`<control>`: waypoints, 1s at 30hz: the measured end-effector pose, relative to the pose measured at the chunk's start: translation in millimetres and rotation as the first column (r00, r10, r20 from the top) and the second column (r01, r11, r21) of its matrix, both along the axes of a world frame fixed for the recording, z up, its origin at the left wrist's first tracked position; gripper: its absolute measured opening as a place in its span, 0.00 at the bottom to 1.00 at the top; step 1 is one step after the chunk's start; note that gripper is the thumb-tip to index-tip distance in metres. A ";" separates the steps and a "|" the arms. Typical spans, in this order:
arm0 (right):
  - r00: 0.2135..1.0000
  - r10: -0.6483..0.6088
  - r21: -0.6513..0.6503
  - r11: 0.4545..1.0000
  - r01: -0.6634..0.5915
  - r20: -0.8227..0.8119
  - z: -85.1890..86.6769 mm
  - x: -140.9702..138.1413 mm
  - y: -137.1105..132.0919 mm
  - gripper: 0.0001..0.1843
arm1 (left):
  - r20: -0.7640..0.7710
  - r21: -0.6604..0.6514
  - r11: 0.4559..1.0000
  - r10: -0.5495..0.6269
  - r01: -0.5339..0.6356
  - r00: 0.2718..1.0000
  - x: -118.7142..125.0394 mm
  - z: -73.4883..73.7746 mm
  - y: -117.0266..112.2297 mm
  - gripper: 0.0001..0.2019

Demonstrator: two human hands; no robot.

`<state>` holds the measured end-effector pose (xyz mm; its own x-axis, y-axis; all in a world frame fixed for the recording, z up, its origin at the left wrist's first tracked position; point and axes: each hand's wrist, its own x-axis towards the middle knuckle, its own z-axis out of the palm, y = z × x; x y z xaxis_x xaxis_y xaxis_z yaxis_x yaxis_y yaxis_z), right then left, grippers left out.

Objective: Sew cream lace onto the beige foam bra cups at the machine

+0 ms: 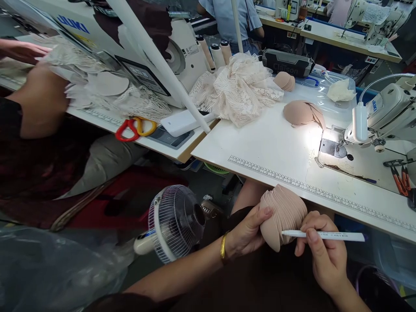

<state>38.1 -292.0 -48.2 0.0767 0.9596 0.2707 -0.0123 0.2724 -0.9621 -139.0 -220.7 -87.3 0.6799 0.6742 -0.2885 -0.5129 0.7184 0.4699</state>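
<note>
My left hand [248,232] is closed around a thick stack of beige foam cups [284,212], held on edge below the table's front edge. My right hand [325,251] pinches a white pen [328,235] lying sideways, its tip touching the stack's edges. A gold bangle sits on my left wrist. On the white table [276,147] lie more beige cups [302,113] and a heap of cream lace [242,89].
A sewing machine [380,117] with a lit lamp stands at the right. A small white fan [173,223] sits by my left knee. A co-worker's arm [39,99] is at the left, beside lace pieces, red-and-yellow scissors [134,128] and another machine. Thread cones stand behind the lace.
</note>
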 end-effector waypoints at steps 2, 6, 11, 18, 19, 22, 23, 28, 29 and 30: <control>1.000 0.000 0.007 1.000 0.000 -0.019 0.2 -0.5 -0.6 0.09 | 0.001 -0.004 1.000 0.009 -0.009 1.000 0.2 1.1 0.0 0.41; 0.998 -0.033 0.029 0.999 0.035 -0.056 -1.1 -0.2 -2.5 0.10 | 0.019 -0.026 1.000 0.015 -0.014 1.000 -0.2 -0.8 -0.3 0.42; 0.999 -0.047 0.060 0.997 0.047 -0.004 -2.8 0.1 -4.0 0.10 | 0.094 -0.037 0.999 -0.005 0.008 0.996 -1.1 -3.9 -0.7 0.41; 0.997 -0.072 0.069 0.995 0.071 0.004 -2.1 0.1 -1.8 0.09 | 0.088 -0.008 1.000 -0.012 0.012 0.996 -0.1 7.1 0.9 0.43; 0.997 -0.080 0.067 0.995 0.080 0.001 -1.9 0.2 -1.7 0.09 | 0.072 -0.009 1.000 0.000 0.001 0.997 -0.2 7.5 0.8 0.42; 0.996 -0.093 0.052 0.994 0.094 -0.012 -1.5 0.1 -2.3 0.09 | 0.032 -0.019 1.000 0.016 -0.016 0.999 -0.4 7.4 -0.1 0.36; 0.996 -0.090 0.049 0.995 0.091 -0.012 -1.3 -0.1 -2.7 0.09 | 0.024 -0.023 1.000 0.016 -0.016 1.000 -0.4 7.3 -0.4 0.36; 0.999 -0.046 0.059 0.997 0.046 0.007 -0.4 -1.7 -2.9 0.09 | 0.042 -0.015 1.000 0.019 -0.018 0.999 0.8 7.4 0.0 0.36; 0.999 -0.041 0.060 0.997 0.040 0.008 -0.2 -2.2 -2.5 0.09 | 0.041 -0.013 1.000 0.024 -0.024 0.999 1.2 7.6 0.2 0.36; 0.999 -0.037 0.060 0.998 0.036 0.008 -0.1 -2.7 -2.0 0.09 | 0.034 -0.013 0.999 0.030 -0.029 0.999 1.6 7.9 0.3 0.35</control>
<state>35.4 -294.0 -48.4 0.1085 0.9384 0.3280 0.0073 0.3292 -0.9442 -137.4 -220.4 -79.5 0.6695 0.6904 -0.2740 -0.5498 0.7086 0.4423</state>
